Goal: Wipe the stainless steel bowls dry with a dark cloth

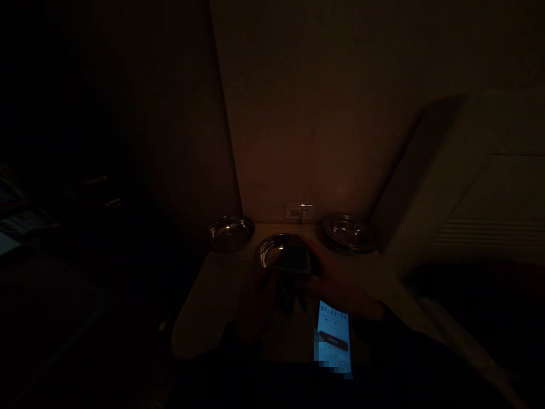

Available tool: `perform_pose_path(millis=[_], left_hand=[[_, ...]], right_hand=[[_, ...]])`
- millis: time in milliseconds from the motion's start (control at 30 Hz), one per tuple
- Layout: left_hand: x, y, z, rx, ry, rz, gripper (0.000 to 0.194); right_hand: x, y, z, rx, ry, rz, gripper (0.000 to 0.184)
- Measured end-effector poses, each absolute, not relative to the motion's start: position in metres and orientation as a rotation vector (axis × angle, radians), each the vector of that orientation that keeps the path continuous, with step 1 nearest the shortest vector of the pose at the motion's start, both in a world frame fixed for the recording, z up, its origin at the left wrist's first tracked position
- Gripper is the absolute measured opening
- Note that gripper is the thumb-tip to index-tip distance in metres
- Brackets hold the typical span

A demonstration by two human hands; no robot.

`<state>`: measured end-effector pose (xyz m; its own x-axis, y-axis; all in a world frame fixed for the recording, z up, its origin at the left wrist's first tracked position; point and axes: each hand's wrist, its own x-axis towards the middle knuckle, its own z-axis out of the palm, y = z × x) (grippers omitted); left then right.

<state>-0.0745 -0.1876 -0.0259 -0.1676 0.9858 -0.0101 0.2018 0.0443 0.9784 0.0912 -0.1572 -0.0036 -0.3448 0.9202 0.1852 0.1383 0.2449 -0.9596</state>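
Note:
The scene is very dark. My right hand [336,287] is closed along the right side of a dark, flat rectangular thing [293,258]. My left hand [259,298] is closed near its lower left side, mostly lost in shadow. Some dark, loose-looking material hangs below the rectangular thing between my hands; its kind is too dim to make out. Just beyond sits a shiny metal dish [266,250], partly covered by the held thing. A lit phone [334,335] lies below my right hand, showing a running-time display.
Two more shiny metal dishes stand at the back of the small table [204,301]: a left dish [231,234] and a right dish [349,233]. A wall socket [299,212] with something plugged in is behind them. At the right stands a pale panelled surface [489,199].

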Motion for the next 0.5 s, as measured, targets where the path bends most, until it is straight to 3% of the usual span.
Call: perform_pose_path(millis=[367, 500], left_hand=[[-0.107, -0.172, -0.012, 1.22, 1.524, 1.176, 0.034], [-0.106, -0.17, -0.015, 1.172, 1.491, 1.162, 0.032]], right_hand=[[0.125, -0.133, 0.004, -1.129, -1.573, 1.34, 0.029], [0.127, -0.126, 0.01, -1.162, -1.615, 1.29, 0.022]])
